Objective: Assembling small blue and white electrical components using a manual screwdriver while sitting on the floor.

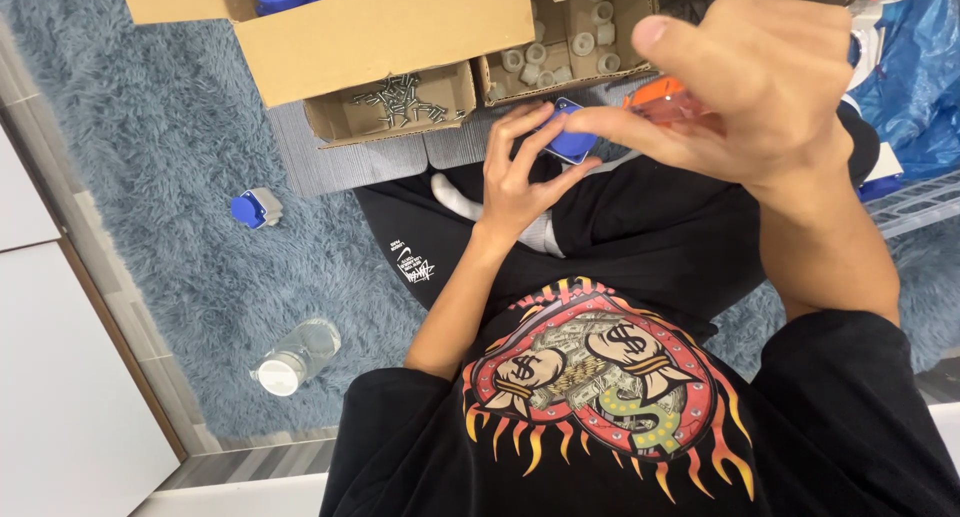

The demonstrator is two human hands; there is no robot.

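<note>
The little blue plastic part was right in front of you, up over your lap, pinched between both hands. Your left hand had its fingers curled round the near side of it, thumb underneath, so that hand was gripping the part. Your right hand came in from the other side, fingertips meeting the same part, and it also looked to be clutching something orange and see-through against the palm, though I couldn't tell what that was.

Just past your hands sat a small cardboard box of dark screws, and beside it another box full of little grey round pieces. A bigger cardboard box stood behind those, with more blue stuff inside. Off to your left, on the fluffy blue-grey rug, lay another blue and grey part on its own, and nearer you a clear plastic bottle on its side.
</note>
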